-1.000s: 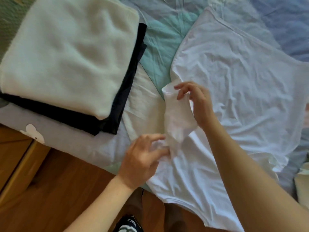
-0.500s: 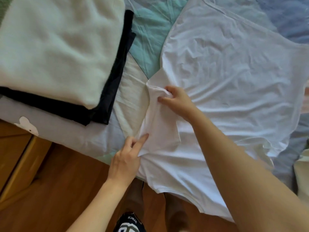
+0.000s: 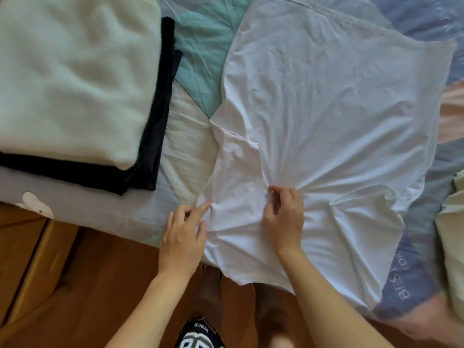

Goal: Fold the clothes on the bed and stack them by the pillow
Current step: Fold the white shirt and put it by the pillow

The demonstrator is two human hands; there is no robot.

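A white T-shirt (image 3: 326, 109) lies spread over the bed, its near sleeve (image 3: 238, 177) laid flat toward the bed's edge. My right hand (image 3: 283, 217) pinches the cloth where sleeve meets body, and creases fan out from its fingertips. My left hand (image 3: 183, 237) rests at the sleeve's left edge, fingers touching the fabric without a clear grip. At the upper left a folded cream garment (image 3: 72, 71) sits on a folded black garment (image 3: 155, 126), stacked on a grey pillow (image 3: 82, 204).
The bedspread (image 3: 203, 54) is patchwork teal, cream and blue. A pale yellow cloth (image 3: 452, 234) lies at the right edge. A wooden floor (image 3: 82, 285) and a wooden frame run below the bed's edge. My feet show at the bottom.
The sleeve, lifted between both hands a second ago, now lies flat on the bed. My right hand has slid toward me and gathers cloth. The view has shifted a little.
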